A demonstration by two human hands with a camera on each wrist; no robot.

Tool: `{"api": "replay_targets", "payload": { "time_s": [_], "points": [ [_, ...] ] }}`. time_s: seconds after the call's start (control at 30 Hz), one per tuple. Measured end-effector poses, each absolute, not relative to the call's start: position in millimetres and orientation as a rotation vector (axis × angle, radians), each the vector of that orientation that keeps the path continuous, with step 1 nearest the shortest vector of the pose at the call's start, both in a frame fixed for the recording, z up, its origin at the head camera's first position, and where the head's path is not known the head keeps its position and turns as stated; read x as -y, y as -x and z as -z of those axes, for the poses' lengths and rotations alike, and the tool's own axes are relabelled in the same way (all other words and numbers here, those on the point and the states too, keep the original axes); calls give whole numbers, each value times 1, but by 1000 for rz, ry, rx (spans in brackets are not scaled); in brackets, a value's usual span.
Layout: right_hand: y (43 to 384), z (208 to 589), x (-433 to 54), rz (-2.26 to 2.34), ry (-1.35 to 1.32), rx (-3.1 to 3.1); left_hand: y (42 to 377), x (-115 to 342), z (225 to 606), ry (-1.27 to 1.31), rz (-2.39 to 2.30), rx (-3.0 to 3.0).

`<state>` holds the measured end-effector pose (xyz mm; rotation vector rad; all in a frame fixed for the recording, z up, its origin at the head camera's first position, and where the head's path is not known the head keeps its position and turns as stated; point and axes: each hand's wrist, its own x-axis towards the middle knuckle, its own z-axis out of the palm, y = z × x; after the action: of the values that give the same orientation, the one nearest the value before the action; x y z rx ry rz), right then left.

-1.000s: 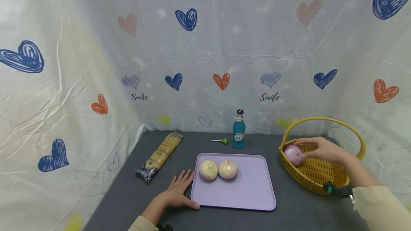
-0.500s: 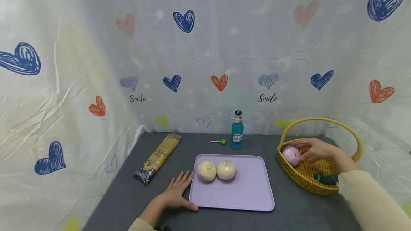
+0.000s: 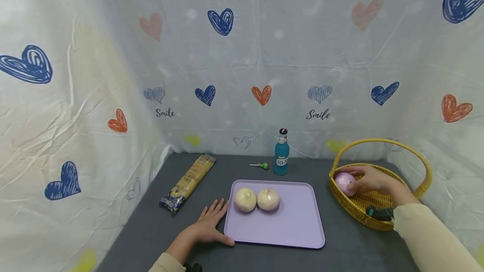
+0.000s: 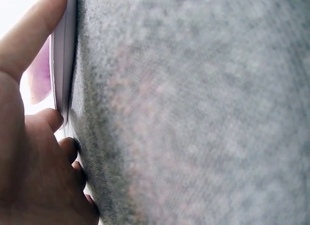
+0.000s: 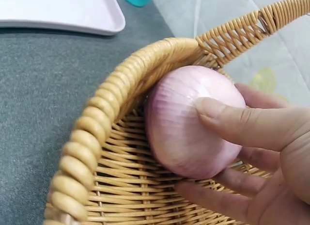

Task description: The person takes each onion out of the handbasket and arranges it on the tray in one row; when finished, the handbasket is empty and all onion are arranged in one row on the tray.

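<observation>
In the head view a wicker basket (image 3: 353,213) stands at the right, and a purple onion (image 3: 344,183) is at its left side, inside the rim. My right hand (image 3: 372,180) reaches in and holds this onion. The right wrist view shows the thumb (image 5: 242,120) on the onion's skin, with the other fingers behind and under it. My left hand (image 3: 206,227) is spread flat on the table, thumb and fingertips touching the near-left edge of a lilac tray (image 3: 291,230). Two pale onions (image 3: 245,200) sit side by side on the tray's left part.
A blue bottle (image 3: 281,156) stands upright behind the tray, with a green lollipop (image 3: 263,166) lying to its left. At the back left lies a long yellow packet (image 3: 189,182). The basket's handle (image 3: 382,140) arches above the right hand. A heart-printed curtain (image 3: 261,53) borders the table.
My right wrist and sleeve have shifted left and inward over the basket. The onion there stays almost where it was, and the left hand keeps its place by the tray.
</observation>
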<state>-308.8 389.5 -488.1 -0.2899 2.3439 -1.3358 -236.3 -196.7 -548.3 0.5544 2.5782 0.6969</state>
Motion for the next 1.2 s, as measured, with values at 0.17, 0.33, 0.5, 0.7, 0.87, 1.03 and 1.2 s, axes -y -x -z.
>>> {"api": "replay_targets", "payload": {
  "time_s": [0.17,0.33,0.5,0.7,0.87,1.03,1.2],
  "points": [
    [309,488,-390,1348,275,-2350,236,197,547,-546,-721,-2557],
    [308,480,-393,1315,288,-2392,235,200,547,-567,-781,-2543],
    [304,465,-394,1333,334,-2421,234,202,549,-570,-799,-2551],
    [292,443,-396,1310,371,-2464,237,203,554,-590,-771,-2555],
    [282,432,-395,1263,423,-2499,235,200,550,-591,-764,-2554],
    [273,427,-389,1226,481,-2521,234,196,543,-564,-741,-2557],
    [265,424,-376,1242,553,-2553,236,198,548,-544,-706,-2570]
  ]
}}
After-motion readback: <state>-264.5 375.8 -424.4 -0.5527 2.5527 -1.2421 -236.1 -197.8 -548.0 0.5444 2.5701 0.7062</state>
